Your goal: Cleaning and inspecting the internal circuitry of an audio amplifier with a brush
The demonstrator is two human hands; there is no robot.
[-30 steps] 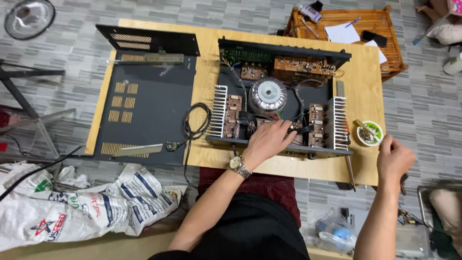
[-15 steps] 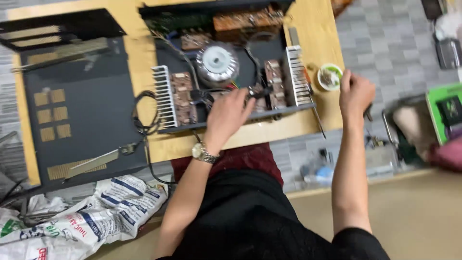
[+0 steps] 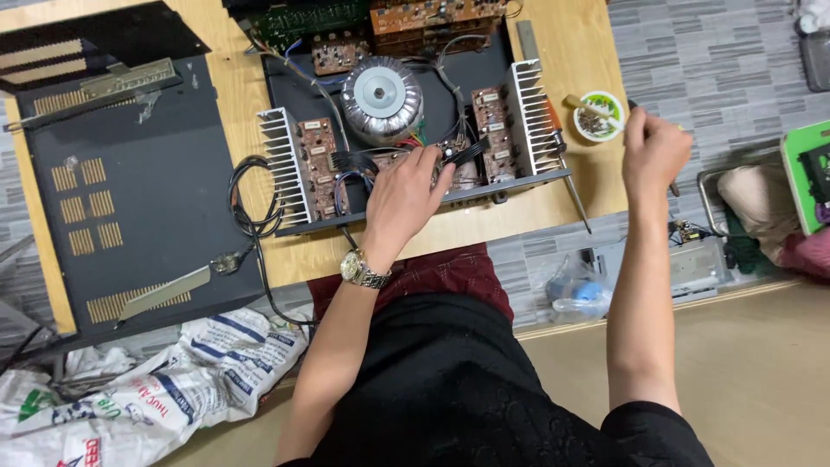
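Observation:
An open amplifier chassis (image 3: 484,195) lies on a wooden board (image 3: 575,43). Inside it are a round grey transformer (image 3: 380,95), brown circuit boards and two finned heat sinks (image 3: 281,164). My left hand (image 3: 405,197), with a wristwatch, rests flat on the wires and boards at the chassis front, gripping nothing. My right hand (image 3: 653,151) is closed round a thin dark tool (image 3: 673,186) at the board's right edge. It is just right of a small round tin (image 3: 598,117) with a stick in it.
A screwdriver (image 3: 569,173) lies along the right heat sink. The black cover panel (image 3: 147,199) lies to the left, with a coiled black cord (image 3: 246,203) beside it. Printed sacks (image 3: 173,380) lie on the floor at lower left. A green box (image 3: 808,173) and a metal frame are at right.
My right hand has risen from the board's front edge to beside the round tin. My left hand stays on the amplifier's boards. The view has shifted closer.

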